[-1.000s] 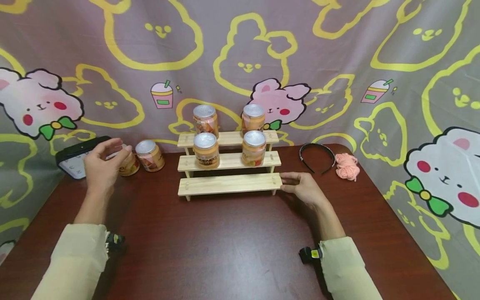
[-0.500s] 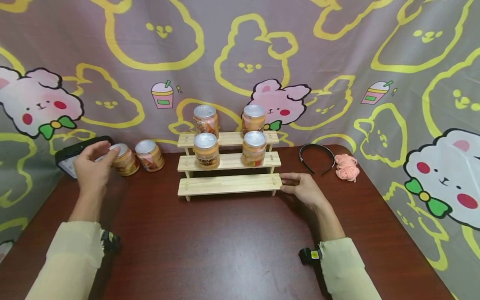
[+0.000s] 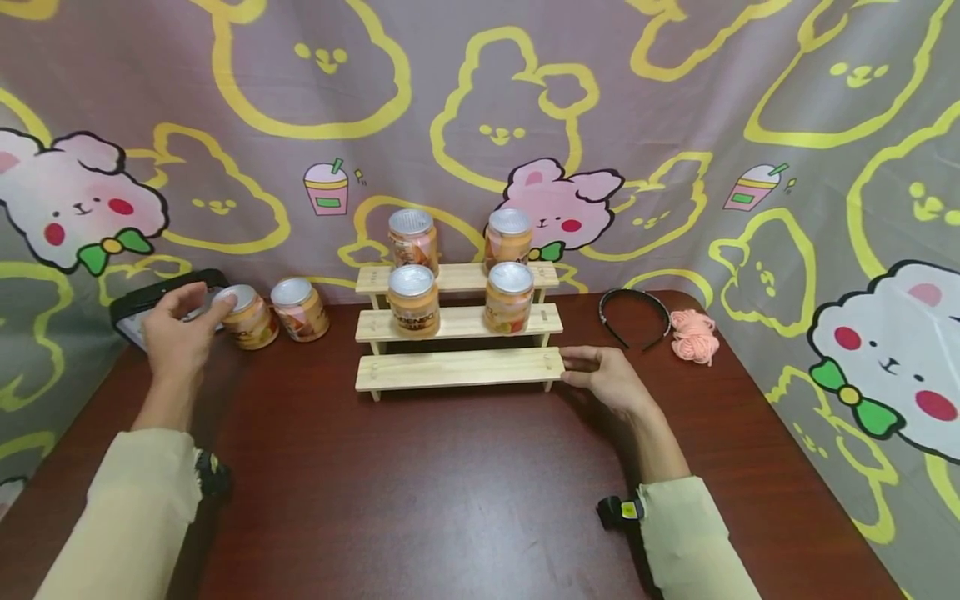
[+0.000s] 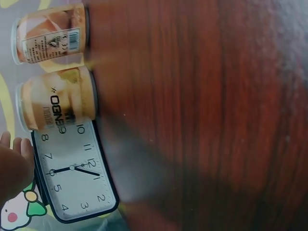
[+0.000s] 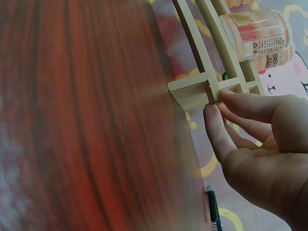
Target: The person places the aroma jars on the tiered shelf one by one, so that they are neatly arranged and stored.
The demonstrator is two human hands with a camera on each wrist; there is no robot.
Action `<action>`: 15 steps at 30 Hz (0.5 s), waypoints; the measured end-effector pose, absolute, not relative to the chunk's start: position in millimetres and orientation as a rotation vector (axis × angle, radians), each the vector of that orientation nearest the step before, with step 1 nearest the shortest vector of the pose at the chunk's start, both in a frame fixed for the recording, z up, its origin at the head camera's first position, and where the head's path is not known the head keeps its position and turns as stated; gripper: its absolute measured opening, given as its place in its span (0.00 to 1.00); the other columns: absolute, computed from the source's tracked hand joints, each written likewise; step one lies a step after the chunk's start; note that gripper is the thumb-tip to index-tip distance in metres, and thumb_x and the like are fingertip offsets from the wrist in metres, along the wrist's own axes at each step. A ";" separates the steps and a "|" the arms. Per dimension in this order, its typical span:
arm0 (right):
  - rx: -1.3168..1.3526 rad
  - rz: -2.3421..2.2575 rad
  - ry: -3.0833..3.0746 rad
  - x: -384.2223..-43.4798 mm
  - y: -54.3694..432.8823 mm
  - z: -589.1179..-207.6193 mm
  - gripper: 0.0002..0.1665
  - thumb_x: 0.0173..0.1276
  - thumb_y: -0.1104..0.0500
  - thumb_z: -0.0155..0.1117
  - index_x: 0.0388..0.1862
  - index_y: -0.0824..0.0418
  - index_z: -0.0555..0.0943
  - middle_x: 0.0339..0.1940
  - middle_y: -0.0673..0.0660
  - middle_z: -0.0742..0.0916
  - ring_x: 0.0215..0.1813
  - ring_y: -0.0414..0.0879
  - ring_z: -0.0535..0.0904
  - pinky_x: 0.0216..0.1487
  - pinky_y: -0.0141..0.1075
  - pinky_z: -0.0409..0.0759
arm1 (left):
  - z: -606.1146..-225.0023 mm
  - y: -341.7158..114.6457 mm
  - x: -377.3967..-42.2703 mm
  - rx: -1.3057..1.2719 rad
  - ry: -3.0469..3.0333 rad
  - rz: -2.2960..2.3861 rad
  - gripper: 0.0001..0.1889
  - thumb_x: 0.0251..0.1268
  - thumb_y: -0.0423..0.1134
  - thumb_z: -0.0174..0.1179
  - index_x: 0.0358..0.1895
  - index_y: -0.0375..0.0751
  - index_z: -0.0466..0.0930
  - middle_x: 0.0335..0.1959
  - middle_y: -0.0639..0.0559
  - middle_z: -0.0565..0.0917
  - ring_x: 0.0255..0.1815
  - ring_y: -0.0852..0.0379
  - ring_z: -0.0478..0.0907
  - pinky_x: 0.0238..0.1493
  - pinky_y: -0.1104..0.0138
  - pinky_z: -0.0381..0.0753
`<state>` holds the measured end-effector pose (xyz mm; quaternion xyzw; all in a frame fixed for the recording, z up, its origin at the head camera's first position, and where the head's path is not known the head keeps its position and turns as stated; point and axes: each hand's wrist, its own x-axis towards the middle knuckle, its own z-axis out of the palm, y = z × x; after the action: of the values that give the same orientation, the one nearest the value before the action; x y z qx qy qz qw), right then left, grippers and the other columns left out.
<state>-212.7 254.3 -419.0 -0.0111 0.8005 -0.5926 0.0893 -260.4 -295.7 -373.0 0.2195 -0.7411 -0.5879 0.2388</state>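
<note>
The fingers of the left hand (image 3: 180,329) are spread apart, with nothing gripped. Just to their right, an orange-labelled can with a silver lid (image 3: 253,323) is seen upright on the tabletop (image 3: 450,483); whether it is touched by the thumb cannot be told. A second can (image 3: 302,315) is placed just beside it, farther from those fingers, and a white-faced clock (image 4: 72,168) is set behind them. By the fingers of the right hand (image 3: 609,383), the end of the lowest shelf of a three-tier wooden stand (image 3: 457,368) is pinched.

For a sound grasp, the can's body is best taken between thumb and opposing fingers, well below the lid, without its neighbour being knocked. The stand is best steadied lightly, since the cans above the right fingers could be toppled by a tug.
</note>
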 end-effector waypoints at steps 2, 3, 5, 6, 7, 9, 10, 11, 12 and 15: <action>-0.032 -1.763 2.380 -212.6 254.0 -419.3 0.28 0.66 0.74 0.67 0.65 0.77 0.75 0.57 0.73 0.83 0.49 0.42 0.83 0.45 0.29 0.81 | -375.2 -297.1 -262.6 0.629 -2.089 -1.587 0.29 0.59 0.44 0.74 0.65 0.46 0.79 0.59 0.53 0.77 0.62 0.58 0.70 0.53 0.75 0.75; -0.034 -1.763 2.378 -212.5 254.0 -419.6 0.28 0.66 0.74 0.67 0.65 0.77 0.75 0.57 0.73 0.83 0.49 0.42 0.83 0.45 0.29 0.81 | -376.4 -297.4 -263.9 0.639 -2.124 -1.574 0.31 0.59 0.45 0.74 0.67 0.47 0.78 0.62 0.53 0.76 0.64 0.58 0.69 0.57 0.73 0.72; -0.033 -1.763 2.378 -212.4 254.3 -419.8 0.28 0.66 0.74 0.67 0.65 0.77 0.74 0.57 0.72 0.83 0.48 0.41 0.83 0.45 0.29 0.81 | -378.4 -297.8 -267.0 0.651 -2.181 -1.566 0.35 0.60 0.48 0.73 0.71 0.48 0.74 0.68 0.52 0.73 0.69 0.58 0.67 0.65 0.70 0.68; -0.029 -1.767 2.375 -212.4 254.5 -419.9 0.28 0.66 0.74 0.67 0.65 0.77 0.75 0.57 0.72 0.83 0.48 0.41 0.83 0.45 0.29 0.81 | -379.3 -298.1 -268.4 0.648 -2.208 -1.566 0.36 0.61 0.49 0.73 0.73 0.47 0.72 0.71 0.52 0.71 0.70 0.58 0.66 0.68 0.68 0.67; -0.033 -1.765 2.378 -212.4 254.9 -419.9 0.28 0.66 0.74 0.66 0.65 0.77 0.74 0.56 0.72 0.83 0.48 0.41 0.83 0.45 0.29 0.81 | -380.1 -297.8 -270.1 0.640 -2.231 -1.563 0.38 0.61 0.49 0.72 0.74 0.47 0.70 0.73 0.51 0.70 0.72 0.57 0.65 0.70 0.67 0.66; -0.033 -1.767 2.376 -212.4 255.5 -419.8 0.28 0.66 0.74 0.66 0.65 0.77 0.74 0.57 0.72 0.83 0.48 0.41 0.83 0.44 0.29 0.81 | -381.8 -297.3 -273.2 0.622 -2.256 -1.575 0.39 0.62 0.49 0.72 0.75 0.46 0.68 0.75 0.50 0.67 0.73 0.55 0.64 0.72 0.65 0.64; -0.032 -1.768 2.376 -212.4 255.8 -419.6 0.28 0.67 0.74 0.66 0.66 0.77 0.74 0.57 0.72 0.83 0.48 0.41 0.83 0.44 0.29 0.81 | -382.5 -297.1 -274.5 0.610 -2.265 -1.577 0.39 0.63 0.49 0.71 0.76 0.45 0.67 0.76 0.48 0.66 0.74 0.54 0.63 0.72 0.65 0.64; -0.034 -1.768 2.375 -212.5 255.9 -419.5 0.28 0.67 0.74 0.66 0.66 0.77 0.74 0.57 0.72 0.83 0.48 0.41 0.83 0.44 0.29 0.81 | -383.1 -296.8 -275.4 0.602 -2.271 -1.578 0.40 0.63 0.48 0.71 0.76 0.44 0.66 0.76 0.47 0.66 0.74 0.53 0.63 0.72 0.65 0.64; -0.032 -1.770 2.373 -212.6 256.0 -419.5 0.28 0.67 0.73 0.66 0.66 0.77 0.74 0.57 0.72 0.83 0.48 0.41 0.83 0.44 0.29 0.81 | -383.8 -296.8 -276.1 0.596 -2.277 -1.577 0.40 0.63 0.48 0.70 0.77 0.43 0.65 0.76 0.47 0.66 0.74 0.53 0.63 0.72 0.65 0.64; -0.027 -1.772 2.367 -212.4 255.7 -418.7 0.28 0.67 0.73 0.66 0.66 0.77 0.74 0.57 0.72 0.83 0.48 0.41 0.83 0.44 0.29 0.81 | -385.5 -297.7 -277.7 0.602 -2.284 -1.590 0.41 0.63 0.48 0.70 0.77 0.44 0.64 0.76 0.46 0.65 0.73 0.54 0.63 0.71 0.65 0.65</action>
<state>-212.4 255.7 -418.7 -0.0089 0.7970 -0.5968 0.0923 -277.7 -297.7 -385.5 0.2090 -0.7935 -0.5524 0.1468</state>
